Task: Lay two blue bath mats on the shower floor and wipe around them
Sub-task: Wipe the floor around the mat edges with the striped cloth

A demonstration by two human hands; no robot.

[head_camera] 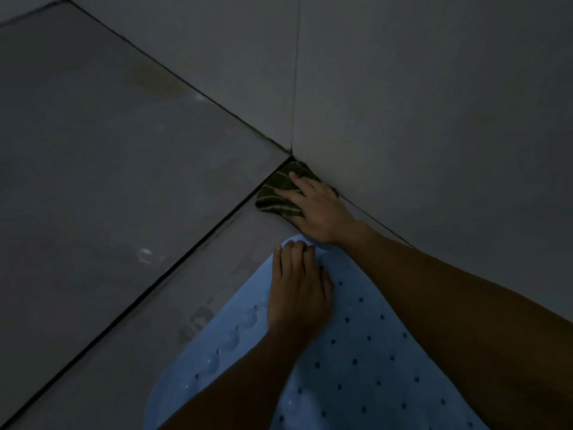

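Mat (pixel 356 352) first: one blue bath mat lies flat on the grey shower floor (pixel 108 181), filling the lower middle of my view, with its rounded end pointing up toward the corner where two walls meet. It is dotted with small dark holes, and a row of round bumps runs along its left edge. I can see only this one mat.

My left hand (pixel 297 293) rests palm down on the near end of the mat, fingers together and curled slightly over its rounded tip; it is pressing flat rather than gripping, so its grip holds nothing I can make out.

My right hand (pixel 316 206) reaches past the mat into the corner, lying on a dark green cloth (pixel 279 193) with pale stripes. The fingers are spread over the cloth and press it against the floor, right where the floor joint meets the right wall (pixel 434 103). Its grip is flat on the cloth, not closed around it.

The cloth sits just beyond the mat's tip, near it; the dim light hides whether they touch. A dark grout line (pixel 155 283) runs diagonally across the floor to the left of the mat.
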